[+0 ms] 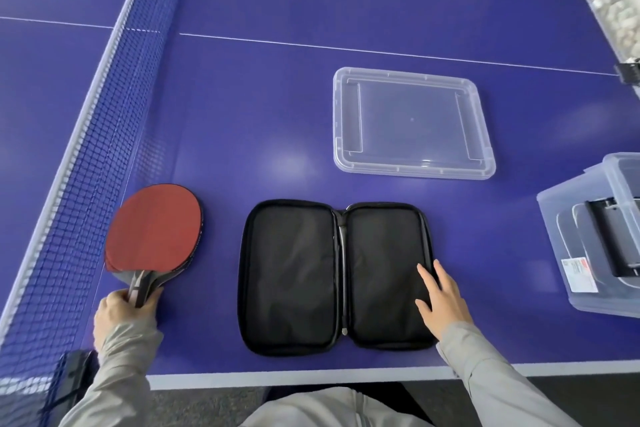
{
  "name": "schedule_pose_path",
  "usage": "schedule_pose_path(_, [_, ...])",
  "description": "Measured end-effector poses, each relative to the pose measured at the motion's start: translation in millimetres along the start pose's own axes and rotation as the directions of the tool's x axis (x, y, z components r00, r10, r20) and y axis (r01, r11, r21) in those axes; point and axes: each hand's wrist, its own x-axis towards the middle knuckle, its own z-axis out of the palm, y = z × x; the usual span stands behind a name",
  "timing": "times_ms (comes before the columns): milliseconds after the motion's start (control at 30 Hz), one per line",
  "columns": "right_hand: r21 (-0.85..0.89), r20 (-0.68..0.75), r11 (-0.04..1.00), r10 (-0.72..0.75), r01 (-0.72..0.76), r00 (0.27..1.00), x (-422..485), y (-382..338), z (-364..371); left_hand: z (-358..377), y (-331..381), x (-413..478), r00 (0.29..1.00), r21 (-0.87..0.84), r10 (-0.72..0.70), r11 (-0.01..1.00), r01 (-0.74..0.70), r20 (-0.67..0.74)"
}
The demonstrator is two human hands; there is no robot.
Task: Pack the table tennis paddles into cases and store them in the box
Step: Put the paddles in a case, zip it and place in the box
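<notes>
On the blue table the unzipped black case lies flat at the near edge, clear lid beyond it, clear box at right, red paddle left by the net with the left hand gripping its handle, right hand resting flat-fingered on the case.

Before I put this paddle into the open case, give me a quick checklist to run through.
1. Case lies open and flat: ok.
2. Left hand has its grip round the paddle handle: ok.
3. Right hand rests flat on the case's right half: ok.
4. Case's left half bare for the paddle: ok.
5. Lid off the box, lying on the table: ok.
6. Room left in the box: cannot tell, the picture's edge cuts it off.
</notes>
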Motion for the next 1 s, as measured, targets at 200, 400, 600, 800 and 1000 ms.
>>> schedule_pose_path(200, [-0.042,-0.013,0.998,-0.05,0.05,0.999,-2,9,1,0,11,-25,0.999,-0.019,0.025,0.999,-0.026,-0.028])
schedule_pose_path(400, [-0.123,-0.024,0.967,-0.226,0.222,0.974,-1,31,2,22,53,-100,0.995,-0.121,0.093,0.988,-0.097,-0.036])
schedule_pose_path(600, [-0.182,0.032,0.931,-0.317,0.317,0.948,4,43,1,89,117,-217,0.986,-0.223,0.166,0.962,-0.16,0.008])
schedule_pose_path(800, [-0.126,0.03,0.932,-0.338,0.339,0.941,3,50,6,158,148,-310,0.983,-0.231,0.172,0.961,-0.154,0.058])
schedule_pose_path(1000, [-0.052,-0.003,0.932,-0.36,0.36,0.933,3,58,11,194,163,-335,0.989,-0.187,0.14,0.974,-0.128,0.053])
